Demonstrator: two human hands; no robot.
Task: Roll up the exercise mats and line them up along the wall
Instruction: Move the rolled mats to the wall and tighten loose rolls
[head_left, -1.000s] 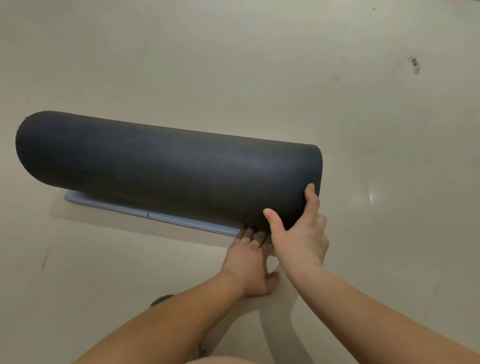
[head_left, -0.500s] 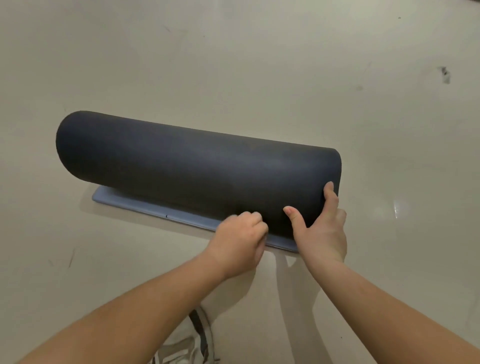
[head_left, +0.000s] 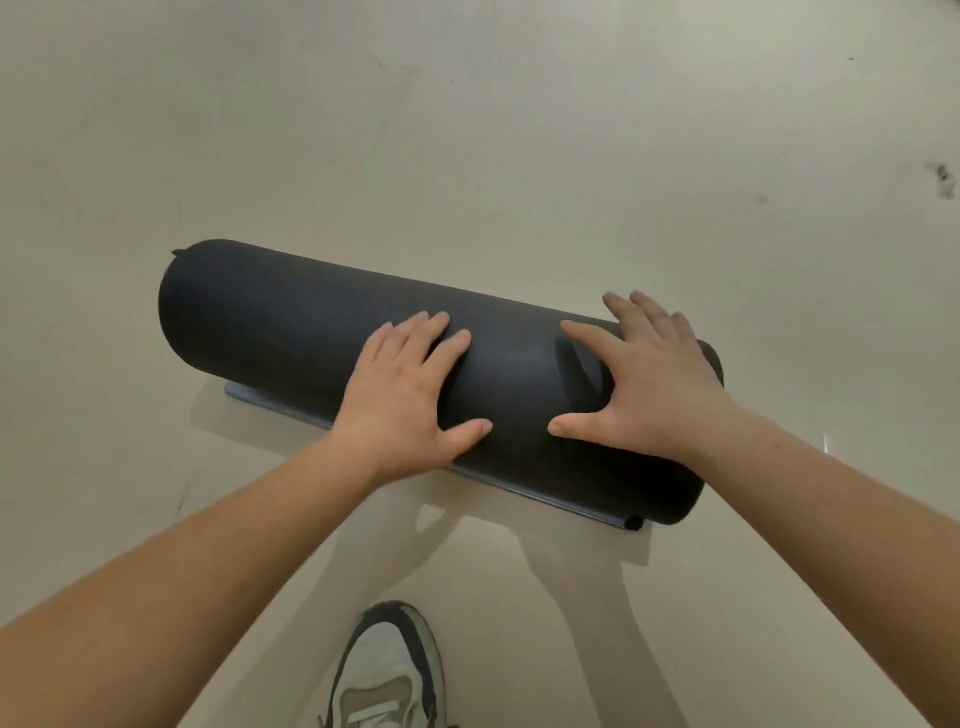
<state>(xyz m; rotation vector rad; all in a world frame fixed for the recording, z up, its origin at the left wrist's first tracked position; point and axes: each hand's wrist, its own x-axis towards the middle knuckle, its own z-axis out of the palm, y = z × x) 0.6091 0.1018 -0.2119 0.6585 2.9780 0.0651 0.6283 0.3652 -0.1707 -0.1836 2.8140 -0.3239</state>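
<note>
Both hands lie flat and open on top of the rolled mat, gripping nothing. The left hand (head_left: 410, 389) presses near the roll's middle with fingers spread; the right hand (head_left: 654, 379) presses near its right end, thumb pointing left. The dark rolled mat (head_left: 291, 322) lies on the pale floor (head_left: 467, 130), running from far left to near right. A thin grey strip of unrolled mat edge (head_left: 270, 404) shows along its near side. A white sneaker (head_left: 387, 675) stands near the bottom edge.
</note>
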